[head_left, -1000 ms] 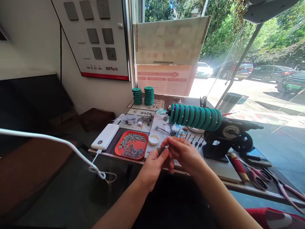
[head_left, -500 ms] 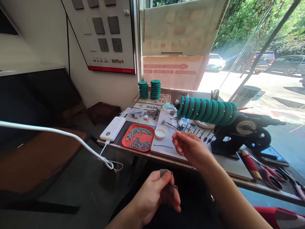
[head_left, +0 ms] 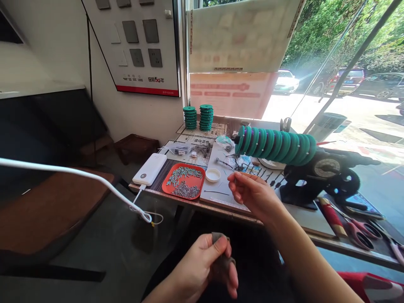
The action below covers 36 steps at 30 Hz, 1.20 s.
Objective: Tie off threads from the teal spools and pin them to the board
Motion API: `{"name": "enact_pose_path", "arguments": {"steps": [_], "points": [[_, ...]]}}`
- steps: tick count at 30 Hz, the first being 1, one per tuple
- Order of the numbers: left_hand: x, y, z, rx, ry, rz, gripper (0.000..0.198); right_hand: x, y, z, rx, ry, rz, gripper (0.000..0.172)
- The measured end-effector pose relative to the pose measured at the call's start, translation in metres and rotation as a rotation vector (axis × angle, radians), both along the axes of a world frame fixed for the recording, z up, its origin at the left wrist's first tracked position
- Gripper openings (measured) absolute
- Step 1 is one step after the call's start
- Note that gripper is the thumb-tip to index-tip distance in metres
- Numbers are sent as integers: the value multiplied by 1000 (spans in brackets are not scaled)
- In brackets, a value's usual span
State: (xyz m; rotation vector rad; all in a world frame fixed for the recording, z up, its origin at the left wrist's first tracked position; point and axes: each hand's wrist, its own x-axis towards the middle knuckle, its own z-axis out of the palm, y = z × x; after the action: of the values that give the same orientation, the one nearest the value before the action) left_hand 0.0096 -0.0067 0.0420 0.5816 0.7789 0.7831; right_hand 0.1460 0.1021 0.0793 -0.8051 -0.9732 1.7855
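Observation:
My left hand (head_left: 205,266) is low in front of me, below the table edge, with thumb and fingers closed on a small dark grey piece (head_left: 220,240). My right hand (head_left: 252,195) hovers over the table's front edge, fingers curled in a pinch; what it pinches is too small to name. Just beyond it lie a thin wire (head_left: 216,192) on a white mat (head_left: 217,185), a small white cap (head_left: 213,174) and a row of dark screws (head_left: 268,176).
A red tray (head_left: 172,188) of small metal parts and a white power bank (head_left: 149,168) with its cable lie at the left. Green discs are stacked (head_left: 198,116) at the back and threaded on a black hand-crank machine (head_left: 315,176). Scissors (head_left: 360,229) lie at right.
My hands have separated: the left dropped toward my lap with the grey piece, the right stayed up over the table edge. The view tilted slightly.

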Motion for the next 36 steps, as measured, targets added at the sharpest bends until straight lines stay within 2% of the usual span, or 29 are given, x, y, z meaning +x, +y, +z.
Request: {"name": "enact_pose_path", "arguments": {"steps": [6, 8, 11, 12, 13, 14, 16, 19, 22, 27, 31, 36], "points": [[-3, -4, -2, -9, 21, -6, 31, 0, 1, 1, 9, -26, 5, 25], [-5, 0, 2, 57, 61, -18, 30, 0, 2, 5, 58, -66, -16, 26], [-5, 20, 14, 282, 139, -33, 16, 1, 6, 15, 221, -177, -112, 22], [-3, 30, 19, 341, 120, -33, 18, 2, 8, 18, 270, -218, -146, 22], [-1, 40, 24, 378, 56, -23, 28, 3, 10, 20, 303, -256, -172, 21], [3, 51, 29, 392, -9, 5, 34, 4, 12, 21, 318, -291, -189, 21], [12, 70, 38, 377, -58, 79, 31, 7, 15, 22, 317, -335, -195, 20], [24, 89, 46, 371, 19, 196, 29, 11, 19, 19, 313, -358, -190, 18], [32, 100, 47, 415, 91, 272, 31, 11, 20, 17, 294, -350, -189, 16], [38, 107, 41, 450, 82, 352, 28, 8, 23, 18, 212, -257, -111, 18], [41, 106, 37, 566, 127, 394, 22, 8, 31, 27, 151, -142, -99, 21], [44, 98, 35, 659, 175, 385, 17, 5, 38, 35, 152, -108, -139, 21]]}}
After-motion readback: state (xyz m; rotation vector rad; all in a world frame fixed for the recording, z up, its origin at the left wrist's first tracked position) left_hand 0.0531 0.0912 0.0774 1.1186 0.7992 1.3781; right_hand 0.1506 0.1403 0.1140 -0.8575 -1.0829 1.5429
